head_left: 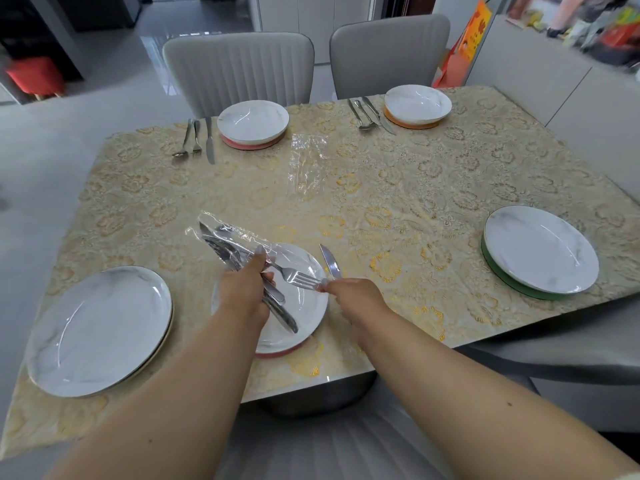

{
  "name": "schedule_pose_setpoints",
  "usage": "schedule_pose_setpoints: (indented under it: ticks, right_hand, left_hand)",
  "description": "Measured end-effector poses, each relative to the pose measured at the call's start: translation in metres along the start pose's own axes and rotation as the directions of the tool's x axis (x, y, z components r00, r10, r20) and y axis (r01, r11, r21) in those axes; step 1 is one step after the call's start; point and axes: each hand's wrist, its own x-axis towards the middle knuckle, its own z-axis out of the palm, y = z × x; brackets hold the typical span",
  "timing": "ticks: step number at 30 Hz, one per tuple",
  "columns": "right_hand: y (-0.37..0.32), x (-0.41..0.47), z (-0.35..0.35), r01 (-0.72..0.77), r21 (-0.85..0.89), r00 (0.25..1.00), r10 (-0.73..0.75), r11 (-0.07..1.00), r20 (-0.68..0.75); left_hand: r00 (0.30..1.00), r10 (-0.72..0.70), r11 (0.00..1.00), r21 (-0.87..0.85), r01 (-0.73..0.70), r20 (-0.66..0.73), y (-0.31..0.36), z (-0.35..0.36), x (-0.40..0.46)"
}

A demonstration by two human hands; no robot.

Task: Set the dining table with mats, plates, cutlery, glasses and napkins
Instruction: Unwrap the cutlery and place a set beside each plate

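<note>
My left hand [244, 289] grips a clear plastic bag of cutlery [225, 242] over the near middle plate [304, 306], which sits on a red mat. My right hand [349, 292] pinches the tines of a fork [294, 276] that sticks out of the bag. It also holds a knife [330, 263], blade pointing away from me. Two far plates [252, 120] [418, 103] rest on a red mat and an orange mat, each with cutlery [197, 140] [369, 116] laid to its left. Another plate [540, 249] lies on a green mat at the right.
A large plate [100, 327] lies at the near left of the gold-patterned tablecloth [398, 188]. An empty clear wrapper [306, 164] lies mid-table. Two grey chairs [239, 65] [389, 51] stand at the far side. A grey counter [540, 64] runs along the right.
</note>
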Motion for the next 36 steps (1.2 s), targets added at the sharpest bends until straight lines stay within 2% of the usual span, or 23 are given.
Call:
schedule_pose_setpoints:
  ticks: [4,10,17,22,27,36]
  right_hand:
    - [0.000,-0.004,0.001,0.004,0.152,0.999,-0.011,0.988,0.046]
    - [0.002,-0.002,0.002,0.041,0.205,0.996,-0.056,0.978,0.067]
    - [0.001,-0.001,0.004,0.064,0.205,0.998,-0.067,0.977,0.007]
    - [0.004,0.000,0.005,0.136,0.190,0.990,-0.142,0.972,0.017]
    - [0.006,0.004,0.009,0.181,0.184,0.983,-0.184,0.966,-0.004]
    - [0.004,0.009,0.017,0.013,0.127,1.000,-0.009,0.992,-0.030]
  left_hand:
    - [0.999,-0.038,0.996,-0.082,0.036,-0.018,-0.001,0.000,0.000]
    - [0.999,-0.029,0.997,-0.074,0.027,-0.038,-0.001,-0.001,-0.003]
    - [0.997,-0.023,0.997,-0.071,0.017,-0.074,0.000,0.000,-0.010]
    - [0.995,-0.015,0.996,-0.089,0.007,-0.095,0.007,0.008,-0.020]
    - [0.991,0.036,0.999,-0.019,-0.039,-0.130,0.009,0.006,-0.024]
    - [0.993,0.004,0.999,-0.045,-0.009,-0.114,0.014,0.003,-0.035]
